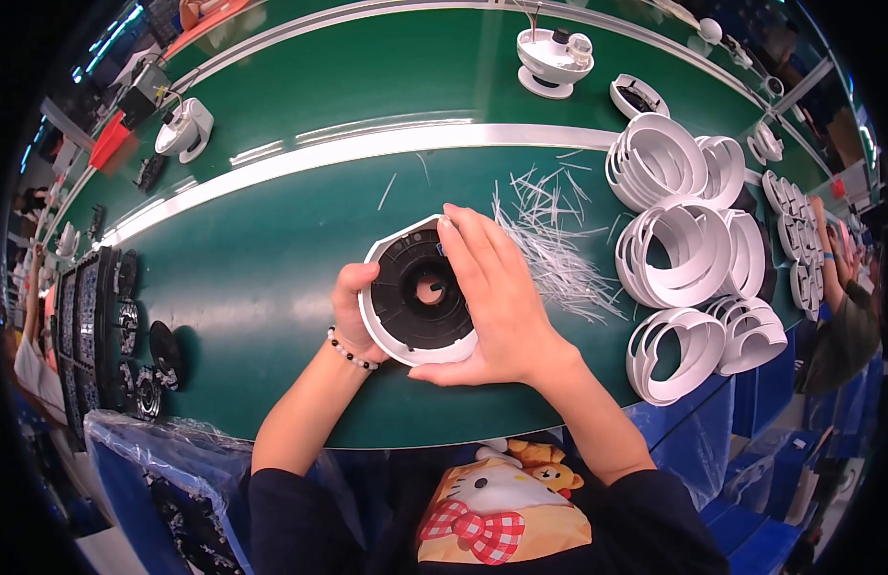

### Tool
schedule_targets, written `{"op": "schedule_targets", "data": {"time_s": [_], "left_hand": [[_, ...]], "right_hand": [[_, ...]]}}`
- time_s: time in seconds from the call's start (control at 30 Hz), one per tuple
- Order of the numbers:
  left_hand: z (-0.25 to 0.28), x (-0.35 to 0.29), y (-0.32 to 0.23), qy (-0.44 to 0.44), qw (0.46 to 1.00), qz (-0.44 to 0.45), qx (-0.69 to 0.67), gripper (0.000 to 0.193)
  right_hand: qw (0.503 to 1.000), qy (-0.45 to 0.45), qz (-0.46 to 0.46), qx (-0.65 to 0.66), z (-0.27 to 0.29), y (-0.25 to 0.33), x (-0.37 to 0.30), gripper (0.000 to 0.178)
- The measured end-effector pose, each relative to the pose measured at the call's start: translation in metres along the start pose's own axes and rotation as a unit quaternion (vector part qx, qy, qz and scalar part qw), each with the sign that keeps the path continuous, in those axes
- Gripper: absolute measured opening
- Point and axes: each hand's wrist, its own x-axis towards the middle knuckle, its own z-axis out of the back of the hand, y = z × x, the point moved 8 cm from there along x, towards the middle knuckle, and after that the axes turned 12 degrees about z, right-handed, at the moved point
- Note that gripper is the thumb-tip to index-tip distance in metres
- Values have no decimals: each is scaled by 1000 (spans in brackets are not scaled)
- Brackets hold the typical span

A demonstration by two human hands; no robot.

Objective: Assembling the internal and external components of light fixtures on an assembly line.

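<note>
Between my hands is a white plastic ring housing [370, 321] with a black round part [406, 287] seated inside it; through the hole at its centre a bit of skin shows. My left hand [353, 302] grips the housing's left side, thumb up on the rim and the other fingers hidden beneath. From the right, my right hand [497, 307] wraps over the housing, its fingers lying across the black part's right edge and its thumb along the lower rim. The housing is held above the green table [233, 335], tilted a little.
A heap of thin white strips [559, 259] lies right of my hands. Stacked white ring housings [676, 254] stand at the right. Black parts [164, 355] and a black tray [85, 326] are at the left. Beyond a white rail [367, 134] sit white assembled units [554, 62]. Blue bins [128, 479] flank me.
</note>
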Motion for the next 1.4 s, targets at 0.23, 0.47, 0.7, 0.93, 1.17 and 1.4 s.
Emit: {"op": "schedule_targets", "data": {"time_s": [0.23, 0.47, 0.7, 0.93, 1.17, 1.4], "left_hand": [[3, 13, -11, -119, 991, -53, -40, 62], [85, 55, -114, -362, 913, -127, 139, 41], [147, 133, -160, -283, 949, -141, 1, 53], [169, 159, -166, -37, 893, 245, -375, 50], [94, 89, -156, -507, 828, -178, 162, 50], [29, 29, -217, -458, 810, -249, 269, 53]], "right_hand": [[999, -32, -19, -34, 24, 21, -9, 78], [985, -84, -16, 152, 93, 64, -39, 23], [977, -109, -95, 154, 66, 67, -64, 21], [977, -125, -117, 123, 83, 75, -86, 19], [978, -160, -106, 87, 78, 76, -74, 17], [982, -155, -78, 82, 99, 97, -99, 15]]}}
